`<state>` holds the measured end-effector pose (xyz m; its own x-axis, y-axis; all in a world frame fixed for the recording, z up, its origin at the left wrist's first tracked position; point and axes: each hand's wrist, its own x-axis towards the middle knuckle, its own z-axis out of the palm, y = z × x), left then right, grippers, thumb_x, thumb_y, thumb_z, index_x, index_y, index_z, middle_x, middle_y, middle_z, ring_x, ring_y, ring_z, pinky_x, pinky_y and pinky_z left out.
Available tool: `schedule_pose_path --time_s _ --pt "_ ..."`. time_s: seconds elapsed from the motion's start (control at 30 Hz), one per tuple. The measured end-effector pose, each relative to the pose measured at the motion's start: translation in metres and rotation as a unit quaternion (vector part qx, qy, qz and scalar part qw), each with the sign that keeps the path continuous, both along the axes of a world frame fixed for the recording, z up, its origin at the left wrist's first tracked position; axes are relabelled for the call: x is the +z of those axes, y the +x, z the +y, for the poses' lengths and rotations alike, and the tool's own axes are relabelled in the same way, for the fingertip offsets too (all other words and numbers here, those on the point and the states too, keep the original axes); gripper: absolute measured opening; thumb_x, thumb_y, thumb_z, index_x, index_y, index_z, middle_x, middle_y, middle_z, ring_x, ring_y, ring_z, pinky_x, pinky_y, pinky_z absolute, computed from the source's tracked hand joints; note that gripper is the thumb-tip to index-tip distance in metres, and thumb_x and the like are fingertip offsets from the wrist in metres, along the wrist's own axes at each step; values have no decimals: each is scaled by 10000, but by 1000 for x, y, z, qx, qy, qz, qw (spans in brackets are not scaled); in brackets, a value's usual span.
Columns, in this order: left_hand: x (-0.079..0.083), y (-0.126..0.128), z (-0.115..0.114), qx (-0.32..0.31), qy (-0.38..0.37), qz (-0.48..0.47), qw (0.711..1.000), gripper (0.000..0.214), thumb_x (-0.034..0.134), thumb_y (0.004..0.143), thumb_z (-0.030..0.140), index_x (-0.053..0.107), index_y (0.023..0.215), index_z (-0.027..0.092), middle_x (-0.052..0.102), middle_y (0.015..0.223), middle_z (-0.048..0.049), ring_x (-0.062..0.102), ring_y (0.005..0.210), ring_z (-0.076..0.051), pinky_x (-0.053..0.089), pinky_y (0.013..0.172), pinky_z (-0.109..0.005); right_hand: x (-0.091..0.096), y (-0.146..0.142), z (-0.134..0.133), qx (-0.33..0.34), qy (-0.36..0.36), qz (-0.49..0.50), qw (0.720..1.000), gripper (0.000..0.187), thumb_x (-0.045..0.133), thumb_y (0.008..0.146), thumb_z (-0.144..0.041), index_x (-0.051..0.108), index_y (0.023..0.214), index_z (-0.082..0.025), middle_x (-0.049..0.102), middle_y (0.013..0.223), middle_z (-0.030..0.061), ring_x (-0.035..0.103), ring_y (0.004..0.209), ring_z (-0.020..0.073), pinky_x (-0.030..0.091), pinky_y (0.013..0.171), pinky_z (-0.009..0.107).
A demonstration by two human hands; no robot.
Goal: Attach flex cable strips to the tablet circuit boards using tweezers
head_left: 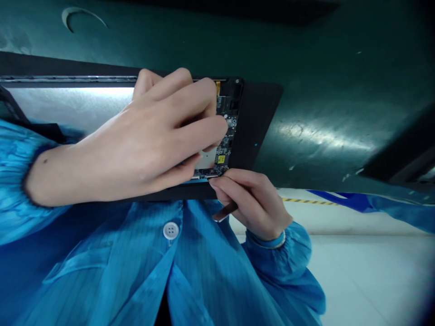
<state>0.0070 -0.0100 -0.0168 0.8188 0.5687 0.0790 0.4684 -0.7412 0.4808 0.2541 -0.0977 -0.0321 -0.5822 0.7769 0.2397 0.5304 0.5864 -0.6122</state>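
An opened tablet [102, 106] lies face-down-like with its inside exposed, showing a silvery plate and a dark circuit board [228, 131] along its right end. My left hand [163, 131] lies across it, fingers bent and pressed onto the board area; the fingertips are partly hidden. At the board's near corner, my right hand [253, 199] is closed in a pinch around metal tweezers [224, 212]. Their flat back end sticks out below the fingers, while the tips are hidden. A yellow sticker [221, 159] shows on the board between both hands.
Under the tablet is a dark flat pad [260, 122] on a green work mat [322, 90]. A curved pale strip [83, 11] lies at the far left. A dark object [404, 149] stands at the right. Beyond the near edge, yellow-black tape [309, 201] marks the floor.
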Motion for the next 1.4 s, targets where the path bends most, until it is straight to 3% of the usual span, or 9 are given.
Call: schedule_pose_path --time_s 0.1,0.37,0.7,1.0,1.27,1.4 --pt "0 0 0 4 5 5 1000 196 312 1018 249 474 1089 165 521 1022 -93 538 956 -270 404 732 -424 5 -6 -3 -38 -23 -24 999 341 608 914 -98 627 1242 -187 694 1091 79 721 899 186 654 697 269" --pt "0 1 0 2 -3 22 1000 215 293 1001 257 476 1079 175 512 1056 -93 555 976 -276 477 757 -473 11 -21 -2 -85 27 -78 993 269 644 888 -91 633 1132 -204 715 954 58 708 833 190 617 711 286" --pt "-1 2 0 6 -4 15 1000 223 296 992 243 472 1103 163 520 1089 -111 572 1011 -321 485 771 -506 10 -25 -3 -102 43 -74 991 254 679 840 -48 632 1064 -160 708 924 72 700 804 188 598 666 279" --pt "-1 1 -1 5 -12 16 1000 229 275 990 240 470 1092 172 496 1072 -81 565 1034 -303 487 814 -526 7 -20 -5 -105 11 -49 993 241 655 878 -64 646 1090 -177 713 977 61 692 859 181 592 755 284" --pt "1 2 0 3 -19 11 1000 238 300 990 236 506 1070 147 474 1054 -72 554 1047 -313 481 824 -569 9 -25 -3 -111 38 -68 991 240 685 829 -24 654 1026 -157 711 924 69 699 813 181 596 688 278" --pt "1 0 3 -25 -21 -16 999 321 318 1024 330 599 1038 176 488 1055 -69 536 1078 -344 468 810 -627 6 -28 -4 -136 58 -63 987 177 675 868 -76 650 1014 -173 708 939 67 695 791 161 578 632 258"
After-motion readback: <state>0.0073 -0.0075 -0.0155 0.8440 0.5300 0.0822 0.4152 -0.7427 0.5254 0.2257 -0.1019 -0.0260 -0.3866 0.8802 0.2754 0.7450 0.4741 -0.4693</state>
